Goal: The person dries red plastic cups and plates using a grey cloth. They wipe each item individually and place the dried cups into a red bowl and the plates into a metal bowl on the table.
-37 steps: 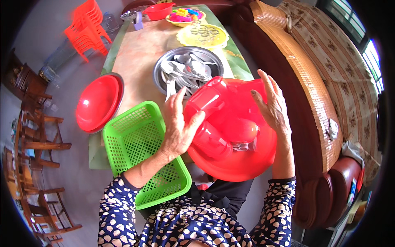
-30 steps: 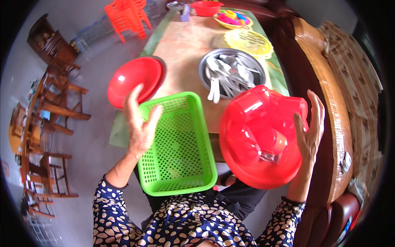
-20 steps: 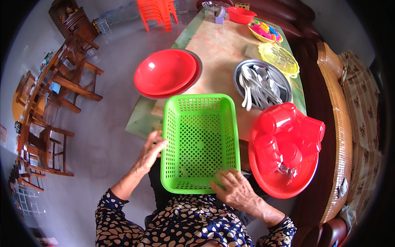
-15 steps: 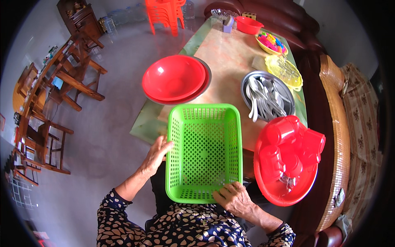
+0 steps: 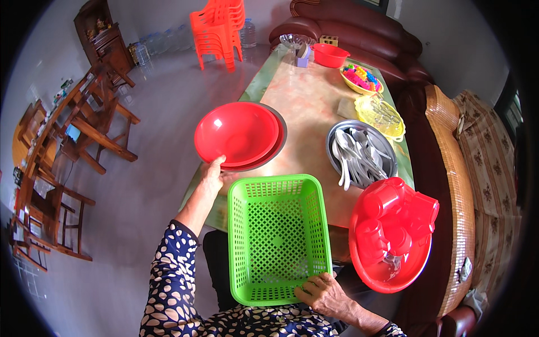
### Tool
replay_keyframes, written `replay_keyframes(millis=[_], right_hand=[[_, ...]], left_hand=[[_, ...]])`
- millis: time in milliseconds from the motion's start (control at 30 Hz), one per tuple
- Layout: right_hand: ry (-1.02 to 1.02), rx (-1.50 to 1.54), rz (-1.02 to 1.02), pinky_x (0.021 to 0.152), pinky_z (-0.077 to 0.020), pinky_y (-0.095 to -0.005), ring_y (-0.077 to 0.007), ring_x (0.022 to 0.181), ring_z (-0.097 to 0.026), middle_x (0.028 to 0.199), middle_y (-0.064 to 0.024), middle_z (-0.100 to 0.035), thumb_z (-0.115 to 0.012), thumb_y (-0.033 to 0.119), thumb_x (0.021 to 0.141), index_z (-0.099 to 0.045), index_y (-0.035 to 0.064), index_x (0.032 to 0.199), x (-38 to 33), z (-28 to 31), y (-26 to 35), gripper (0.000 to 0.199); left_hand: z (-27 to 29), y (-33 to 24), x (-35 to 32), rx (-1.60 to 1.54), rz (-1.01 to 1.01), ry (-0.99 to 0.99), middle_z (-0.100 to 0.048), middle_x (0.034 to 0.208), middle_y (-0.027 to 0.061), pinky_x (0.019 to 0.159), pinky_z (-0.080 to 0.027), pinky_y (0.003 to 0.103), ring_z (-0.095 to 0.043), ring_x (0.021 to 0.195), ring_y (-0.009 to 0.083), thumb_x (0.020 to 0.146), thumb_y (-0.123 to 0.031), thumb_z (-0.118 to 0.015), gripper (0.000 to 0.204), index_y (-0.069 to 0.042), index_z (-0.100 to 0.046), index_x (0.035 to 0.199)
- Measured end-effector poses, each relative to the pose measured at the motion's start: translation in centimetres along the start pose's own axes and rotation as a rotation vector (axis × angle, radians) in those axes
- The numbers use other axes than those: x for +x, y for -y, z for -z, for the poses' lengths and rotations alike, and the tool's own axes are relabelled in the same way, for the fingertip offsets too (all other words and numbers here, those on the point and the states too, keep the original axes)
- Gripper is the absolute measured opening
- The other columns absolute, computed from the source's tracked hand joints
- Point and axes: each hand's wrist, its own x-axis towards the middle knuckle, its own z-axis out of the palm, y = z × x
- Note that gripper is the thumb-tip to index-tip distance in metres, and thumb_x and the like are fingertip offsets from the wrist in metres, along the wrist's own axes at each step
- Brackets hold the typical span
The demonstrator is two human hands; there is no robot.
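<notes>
A green plastic basket (image 5: 278,178) with lattice sides stands in front of me at the table's near end; nothing lies in it. At its near right corner, my right hand (image 5: 327,296) curls its fingers over the rim. My left hand (image 5: 212,175) reaches past the basket to a shiny red bowl (image 5: 238,132), pinching its near rim with the thumb on top; the other fingers are partly hidden. Under that bowl sit another red bowl (image 5: 273,151) and a grey-rimmed one (image 5: 284,135), stacked together at the table's left edge.
On the marble-patterned table (image 5: 306,95), a metal bowl (image 5: 331,151) holds spoons, beside yellow baskets (image 5: 400,128). At the near right is a red basin (image 5: 387,283) of red cups. Wooden chairs (image 5: 109,143) stand left, and a woven-covered seat (image 5: 449,146) lines the right.
My left hand has left the basket's left side and moved forward to the red bowl's rim. My right hand stays on the basket. The whole view has tilted upward.
</notes>
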Motion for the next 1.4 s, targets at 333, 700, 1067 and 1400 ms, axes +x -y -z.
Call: replay_keyframes(millis=[333, 700, 1067, 1400], right_hand=[[-0.080, -0.030, -0.054, 0.072, -0.0408, -0.0315, -0.0167, 0.078, -0.057, 0.077, -0.0009, -0.053, -0.057, 0.020, 0.074, -0.060, 0.0099, 0.090, 0.8, 0.1, 0.2, 0.019], [-0.163, -0.178, -0.242, 0.068, -0.0403, -0.0381, -0.0232, 0.071, -0.056, 0.070, -0.0076, -0.055, -0.058, 0.009, 0.069, -0.057, 0.0066, 0.083, 11.4, -2.1, -6.8, 0.014], [-0.552, -0.251, -0.723, 0.097, -0.0317, -0.0510, -0.0349, 0.125, -0.038, 0.132, -0.0176, -0.043, -0.072, 0.018, 0.073, -0.052, 0.0156, 0.126, 24.0, -1.7, -14.7, 0.057], [-0.575, -0.066, -0.518, 0.089, -0.0368, -0.0455, -0.0330, 0.109, -0.050, 0.121, -0.0147, -0.052, -0.069, 0.002, 0.065, -0.063, 0.0096, 0.106, 8.7, 3.2, -4.2, 0.042]], left_hand=[[8.2, -4.7, 0.6, -0.084, 0.010, -0.098, -0.055, 0.113, 0.0206, 0.079, -0.049, 0.070, -0.058, 0.103, 0.0436, 0.071, 0.006, -0.050, 0.044, -0.004, -0.051, 0.114], [18.1, -10.1, -8.7, -0.052, -0.134, -0.229, -0.056, 0.115, 0.0189, 0.079, -0.053, 0.063, -0.060, 0.102, 0.0390, 0.075, 0.007, -0.046, 0.051, -0.005, -0.045, 0.124], [17.0, -7.8, -17.3, 0.135, -0.044, -0.126, -0.059, 0.112, 0.0095, 0.074, -0.058, 0.048, -0.064, 0.096, 0.0256, 0.079, 0.006, -0.050, 0.046, -0.008, -0.045, 0.122], [8.7, -0.3, -17.6, 0.132, 0.137, 0.304, -0.060, 0.106, 0.0050, 0.075, -0.056, 0.034, -0.062, 0.092, 0.0176, 0.079, 0.010, -0.050, 0.043, -0.008, -0.050, 0.118]])
